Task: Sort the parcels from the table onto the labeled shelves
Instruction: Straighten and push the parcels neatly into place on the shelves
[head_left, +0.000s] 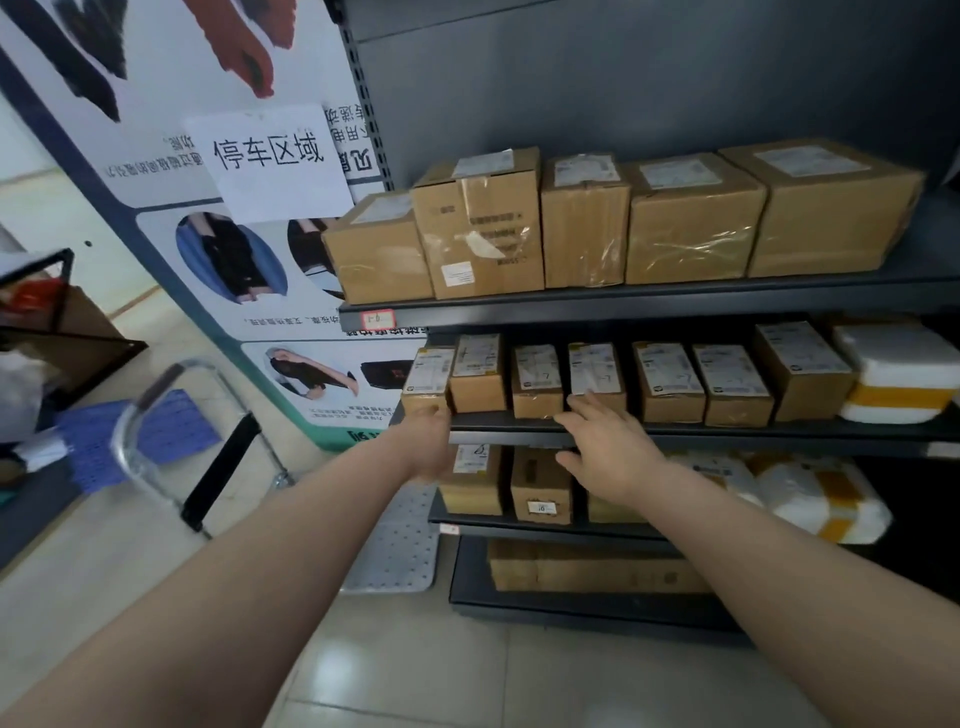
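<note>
- Far left: a dark rack with blurred contents, cut off by the frame edge; nothing on it can be identified.
- Blue perforated platform of a hand cart, its metal handle blurred in front of it.
- Poster panel behind, with a white paper sign taped on; the poster's own print reads mirrored and is hard to make out.
- Left hand at the left end of the middle shelf, against the leftmost small parcel. Fingers are hidden behind the hand and the box; whether it grips the box cannot be told.
- Right hand spread flat, palm down, fingertips touching the front of a labelled small parcel in the same row; holding nothing.
- Middle shelf: a row of small brown cartons standing side by side, labels up; label text too small to read.
- Top shelf: five larger cartons in a line; a small tag on the shelf edge, illegible.
- Lower shelf: cartons partly hidden by both forearms.
- Right end: white foam packages with yellow tape, cut off at the frame edge.
</note>
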